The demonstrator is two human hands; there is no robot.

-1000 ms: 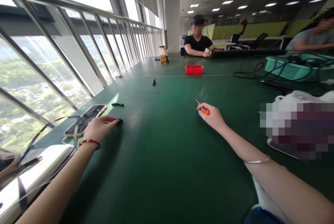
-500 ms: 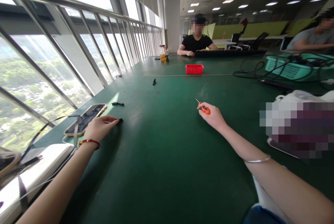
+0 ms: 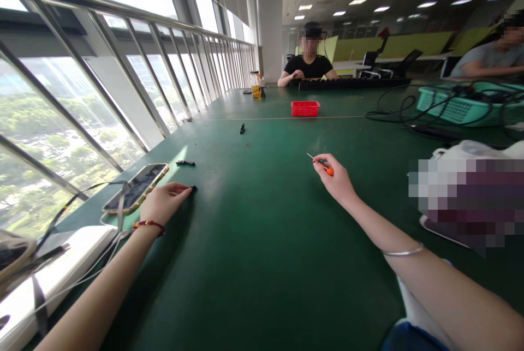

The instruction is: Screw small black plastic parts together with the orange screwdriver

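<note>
My right hand [image 3: 334, 182] is closed round a small orange-handled screwdriver [image 3: 323, 165] whose thin metal tip points up and to the left, just above the green table [image 3: 262, 242]. My left hand [image 3: 164, 203] rests on the table at the left, its fingers pinched on a small black part [image 3: 192, 189] at their tips. A red cord bracelet circles the left wrist and a silver bangle the right forearm. A phone [image 3: 136, 187] lies just left of my left hand.
Two more small black parts [image 3: 185, 163] [image 3: 242, 128] lie farther up the table. A red tray [image 3: 305, 108] stands mid-table, a jar of yellow liquid [image 3: 255, 84] beyond it. A teal basket [image 3: 462, 105] with black cables sits right. Two people sit at the far end. A glass railing runs along the left.
My right hand has lifted the screwdriver slightly and turned it. My left hand has slid a little to the right with the black part. The person opposite moved their hands.
</note>
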